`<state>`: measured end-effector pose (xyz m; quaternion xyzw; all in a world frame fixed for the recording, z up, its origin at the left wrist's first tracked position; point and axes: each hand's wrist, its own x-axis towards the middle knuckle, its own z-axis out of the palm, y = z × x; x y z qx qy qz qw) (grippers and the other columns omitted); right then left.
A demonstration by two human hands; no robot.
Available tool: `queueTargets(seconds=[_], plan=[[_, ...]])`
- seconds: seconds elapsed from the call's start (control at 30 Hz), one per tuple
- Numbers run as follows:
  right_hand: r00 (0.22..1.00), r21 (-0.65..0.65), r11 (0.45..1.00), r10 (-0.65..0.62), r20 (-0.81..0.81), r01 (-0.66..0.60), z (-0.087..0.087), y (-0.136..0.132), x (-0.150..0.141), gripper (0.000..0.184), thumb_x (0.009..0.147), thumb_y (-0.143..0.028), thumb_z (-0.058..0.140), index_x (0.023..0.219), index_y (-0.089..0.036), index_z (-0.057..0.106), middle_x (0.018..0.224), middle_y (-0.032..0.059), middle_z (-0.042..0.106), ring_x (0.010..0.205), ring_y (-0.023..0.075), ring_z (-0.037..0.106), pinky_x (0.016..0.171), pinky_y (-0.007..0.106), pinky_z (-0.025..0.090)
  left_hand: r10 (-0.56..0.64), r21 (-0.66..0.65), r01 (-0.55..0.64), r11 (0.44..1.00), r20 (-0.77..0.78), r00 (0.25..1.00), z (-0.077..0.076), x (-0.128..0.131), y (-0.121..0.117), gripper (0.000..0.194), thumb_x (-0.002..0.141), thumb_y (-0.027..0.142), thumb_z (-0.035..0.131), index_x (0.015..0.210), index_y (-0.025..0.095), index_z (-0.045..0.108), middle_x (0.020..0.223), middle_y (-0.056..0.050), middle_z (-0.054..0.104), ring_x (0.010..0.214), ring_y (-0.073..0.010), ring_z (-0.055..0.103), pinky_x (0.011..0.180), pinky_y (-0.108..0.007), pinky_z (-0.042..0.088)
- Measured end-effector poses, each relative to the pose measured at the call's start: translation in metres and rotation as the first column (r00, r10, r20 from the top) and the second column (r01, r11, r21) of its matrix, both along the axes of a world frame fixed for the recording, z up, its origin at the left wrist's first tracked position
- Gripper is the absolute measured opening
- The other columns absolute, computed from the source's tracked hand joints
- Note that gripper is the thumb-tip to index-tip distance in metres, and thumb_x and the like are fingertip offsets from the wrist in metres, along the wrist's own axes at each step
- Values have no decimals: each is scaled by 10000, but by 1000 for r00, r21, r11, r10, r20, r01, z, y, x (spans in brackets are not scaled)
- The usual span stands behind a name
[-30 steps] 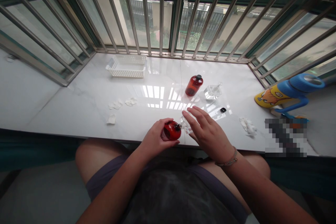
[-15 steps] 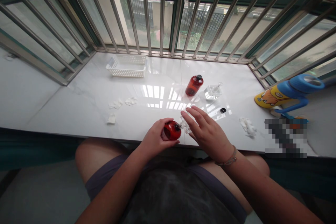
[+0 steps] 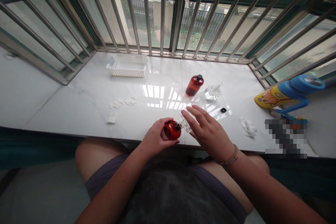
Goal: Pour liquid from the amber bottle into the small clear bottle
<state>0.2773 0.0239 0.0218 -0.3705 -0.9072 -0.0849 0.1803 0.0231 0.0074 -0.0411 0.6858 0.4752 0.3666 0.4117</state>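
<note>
Clear vessel (image 3: 186, 125) partly behind right hand (image 3: 208, 133)

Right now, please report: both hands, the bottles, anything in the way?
Left hand holds red bottle, tilted toward clear bottle. Right hand at clear bottle, grip partly hidden. Contact between bottles unclear. Nothing seen blocking; black cap aside.

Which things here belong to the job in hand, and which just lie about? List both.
In the job:
red bottle, in the left hand
clear glass container, at the right hand
black cap, probably

Lying about, it seems:
capped red bottle
clear square vessel
white basket
white tissues
blue-and-yellow flask
</note>
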Motion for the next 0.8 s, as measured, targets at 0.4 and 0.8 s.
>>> queueTargets(seconds=[0.4, 0.8], plan=[[1000, 8, 1000, 5, 2, -5, 2, 2, 2, 723, 1024, -55, 616, 1695, -158, 368, 1576, 217, 552, 1532, 405, 471, 1192, 610, 552, -5, 4, 5, 1000, 2, 1000, -2, -1, 0, 810, 760, 341, 999, 1445, 306, 570, 1421, -67, 675, 1306, -292, 661, 1161, -460, 529], [1000, 29, 999, 22, 22, -23, 4, 4, 2, 718, 1026, -38, 585, 1696, -167, 360, 1581, 211, 556, 1550, 401, 459, 1189, 613, 558, -6, -5, 6, 1000, -4, 1000, 0, -1, 1, 812, 759, 340, 1000, 1447, 306, 570, 1420, -75, 672, 1313, -301, 656, 1161, -473, 529]])
